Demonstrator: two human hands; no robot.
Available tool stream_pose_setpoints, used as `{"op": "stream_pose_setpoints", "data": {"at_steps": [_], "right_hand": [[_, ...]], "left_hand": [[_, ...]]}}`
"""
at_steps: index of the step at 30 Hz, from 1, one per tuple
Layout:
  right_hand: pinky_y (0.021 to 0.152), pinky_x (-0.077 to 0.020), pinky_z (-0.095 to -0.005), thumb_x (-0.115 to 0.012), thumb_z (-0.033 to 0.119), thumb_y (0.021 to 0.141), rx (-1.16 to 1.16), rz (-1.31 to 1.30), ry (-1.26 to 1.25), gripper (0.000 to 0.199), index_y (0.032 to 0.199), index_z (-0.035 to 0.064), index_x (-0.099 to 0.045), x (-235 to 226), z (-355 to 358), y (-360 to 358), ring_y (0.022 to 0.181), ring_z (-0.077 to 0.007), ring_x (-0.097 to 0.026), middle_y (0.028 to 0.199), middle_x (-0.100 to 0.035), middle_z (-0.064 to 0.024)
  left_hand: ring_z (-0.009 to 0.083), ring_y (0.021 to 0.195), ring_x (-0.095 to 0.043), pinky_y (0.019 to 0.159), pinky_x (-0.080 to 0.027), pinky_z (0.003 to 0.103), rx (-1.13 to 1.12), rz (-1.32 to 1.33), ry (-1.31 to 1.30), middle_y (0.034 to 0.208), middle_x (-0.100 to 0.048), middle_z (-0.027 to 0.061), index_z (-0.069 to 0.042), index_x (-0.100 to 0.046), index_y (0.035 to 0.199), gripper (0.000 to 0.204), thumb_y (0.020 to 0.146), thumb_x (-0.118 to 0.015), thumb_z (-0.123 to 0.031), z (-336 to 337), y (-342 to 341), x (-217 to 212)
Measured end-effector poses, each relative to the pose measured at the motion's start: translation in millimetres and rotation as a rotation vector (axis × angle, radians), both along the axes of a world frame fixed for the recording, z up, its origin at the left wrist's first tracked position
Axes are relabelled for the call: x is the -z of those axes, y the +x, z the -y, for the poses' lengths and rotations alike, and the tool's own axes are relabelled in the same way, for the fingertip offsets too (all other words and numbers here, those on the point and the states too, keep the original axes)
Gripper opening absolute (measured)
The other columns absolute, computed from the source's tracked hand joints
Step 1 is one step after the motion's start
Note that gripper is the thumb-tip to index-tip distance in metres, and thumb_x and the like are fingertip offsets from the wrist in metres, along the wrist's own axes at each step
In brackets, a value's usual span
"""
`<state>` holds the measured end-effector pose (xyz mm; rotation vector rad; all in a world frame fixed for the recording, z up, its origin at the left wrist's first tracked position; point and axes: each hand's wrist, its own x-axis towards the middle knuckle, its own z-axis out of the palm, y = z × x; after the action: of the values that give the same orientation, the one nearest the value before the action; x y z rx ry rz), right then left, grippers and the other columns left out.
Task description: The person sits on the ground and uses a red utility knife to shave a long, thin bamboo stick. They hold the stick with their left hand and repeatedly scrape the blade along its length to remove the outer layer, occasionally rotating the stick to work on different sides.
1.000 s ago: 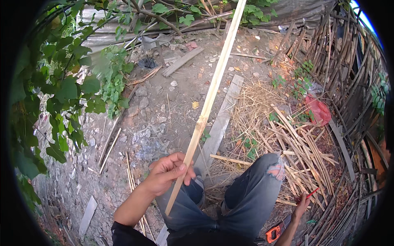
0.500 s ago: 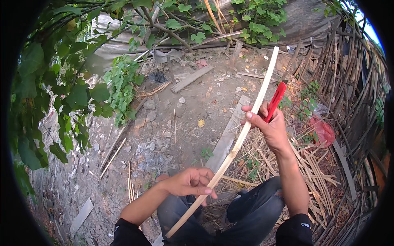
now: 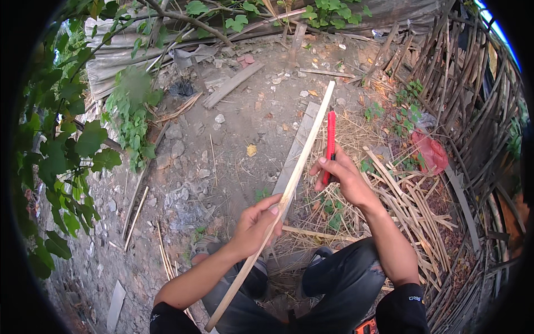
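Note:
A long pale strip of wood or bamboo (image 3: 305,153) slants across the middle, its lower end over my legs and its upper end pointing away to the right. My left hand (image 3: 257,227) grips it near the middle, thumb on top. Just to the right of the strip, my right hand (image 3: 346,177) is closed around a red-handled cutter knife (image 3: 331,136), held upright with its top end pointing away. Knife and strip stand apart, and I cannot make out the blade.
A weathered board (image 3: 297,146) lies on the ground beyond the strip. Cut strips (image 3: 420,217) are heaped at the right beside a red plastic bag (image 3: 431,151). A stick fence (image 3: 445,83) borders the right side; leafy branches (image 3: 72,150) hang at the left. An orange object (image 3: 366,327) shows below.
My left hand has slid up the strip to its middle and closed on it. My right hand has let go of the strip and moved left and slightly down with the knife.

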<state>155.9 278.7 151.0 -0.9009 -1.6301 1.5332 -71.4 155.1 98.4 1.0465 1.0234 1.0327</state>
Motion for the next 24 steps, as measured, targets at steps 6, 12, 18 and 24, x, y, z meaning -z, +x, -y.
{"op": "stream_pose_setpoints", "data": {"at_steps": [6, 12, 18, 24], "right_hand": [[0.067, -0.0502, -0.0299, -0.051, 0.023, 0.106, -0.185, 0.101, -0.04, 0.02, 0.105, 0.0046, -0.045, 6.1, 4.5, 17.7, 0.068, -0.0137, -0.059, 0.08, -0.056, -0.0041], [0.073, -0.0507, -0.0296, -0.053, 0.016, 0.105, -0.295, 0.041, -0.113, 0.026, 0.125, -0.0004, -0.048, 8.2, 18.9, 12.2, 0.076, -0.0136, -0.061, 0.086, -0.058, -0.0041], [0.081, -0.0493, -0.031, -0.049, 0.014, 0.106, -0.337, 0.083, -0.087, 0.032, 0.134, -0.0013, -0.045, 13.3, 28.7, 9.9, 0.082, -0.0131, -0.059, 0.091, -0.055, -0.0034], [0.07, -0.0505, -0.03, -0.049, 0.012, 0.106, -0.339, -0.022, -0.094, 0.037, 0.139, -0.0016, -0.043, 12.0, 33.2, 8.7, 0.072, -0.0097, -0.053, 0.085, -0.051, -0.0008]], "left_hand": [[0.0092, 0.049, -0.05, 0.045, -0.039, 0.024, -0.158, 0.003, -0.046, 0.068, -0.059, 0.0038, -0.005, -0.044, 0.146, 0.046, 0.105, -0.053, -0.022, 1.6, -16.6, 8.1], [0.0085, 0.049, -0.051, 0.046, -0.038, 0.025, -0.19, 0.048, -0.095, 0.064, -0.059, 0.002, -0.001, -0.042, 0.146, 0.048, 0.103, -0.057, -0.018, 16.4, -13.8, 8.9], [0.0084, 0.05, -0.051, 0.047, -0.039, 0.025, -0.158, 0.024, -0.024, 0.063, -0.058, 0.0023, 0.002, -0.042, 0.146, 0.048, 0.104, -0.056, -0.016, 26.0, -13.5, 6.5], [0.0065, 0.051, -0.051, 0.047, -0.039, 0.024, -0.202, -0.021, 0.033, 0.065, -0.058, 0.0018, 0.003, -0.04, 0.148, 0.051, 0.102, -0.058, -0.014, 28.2, -8.8, 4.9]]}}
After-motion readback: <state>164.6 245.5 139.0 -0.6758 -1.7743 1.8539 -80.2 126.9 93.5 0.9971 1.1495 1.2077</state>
